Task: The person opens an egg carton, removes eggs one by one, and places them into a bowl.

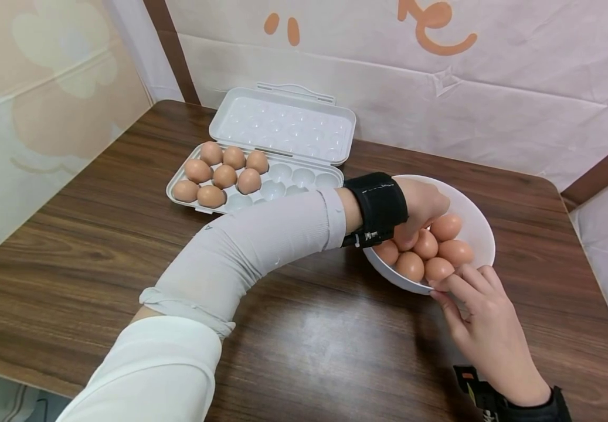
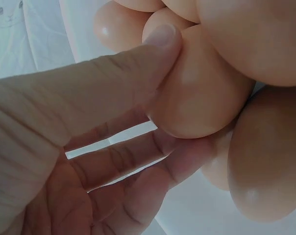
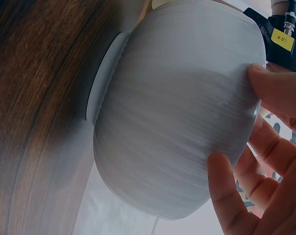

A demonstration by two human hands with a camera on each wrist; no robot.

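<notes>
from the head view, my left hand (image 1: 422, 211) is down in the white bowl (image 1: 480, 225) among five or six brown eggs, while eight eggs already sit in the open egg tray (image 1: 304, 176), with its other cups bare, so i'd judge the job about half done. my right hand (image 1: 485, 319) steadies the bowl's near rim with straight fingers.

left wrist view: thumb and fingers curl round one egg (image 2: 197, 93).

right wrist view: my fingertips (image 3: 226, 188) press the bowl's outer wall, gripping nothing.
</notes>
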